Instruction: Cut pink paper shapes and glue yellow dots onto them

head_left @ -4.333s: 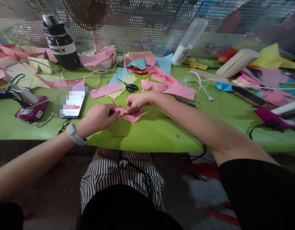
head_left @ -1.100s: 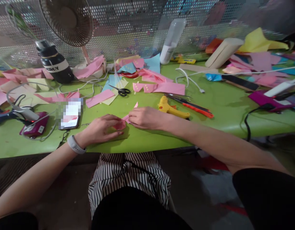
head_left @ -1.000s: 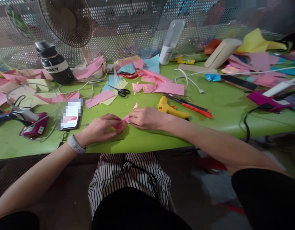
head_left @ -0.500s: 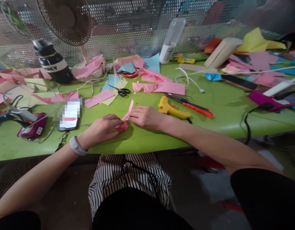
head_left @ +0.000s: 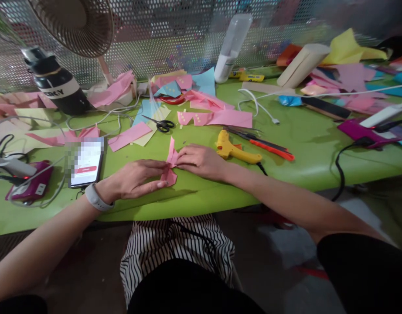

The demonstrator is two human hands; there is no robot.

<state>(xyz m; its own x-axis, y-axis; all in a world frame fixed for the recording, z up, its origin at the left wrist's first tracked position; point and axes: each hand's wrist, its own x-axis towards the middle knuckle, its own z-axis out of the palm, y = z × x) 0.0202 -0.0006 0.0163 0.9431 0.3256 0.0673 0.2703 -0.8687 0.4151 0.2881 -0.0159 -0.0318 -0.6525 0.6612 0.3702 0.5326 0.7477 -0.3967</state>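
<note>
Right, I've got one piece of lettering here: dark capitals, "ERGY", across the pale band [head_left: 61,90] on the black bottle [head_left: 69,101], its first letter a touch blurred. Over on the phone [head_left: 85,168] and the yellow tube [head_left: 252,77], the markings are too small for me.

Black bottle [head_left: 62,89] near a fan [head_left: 72,24].
</note>
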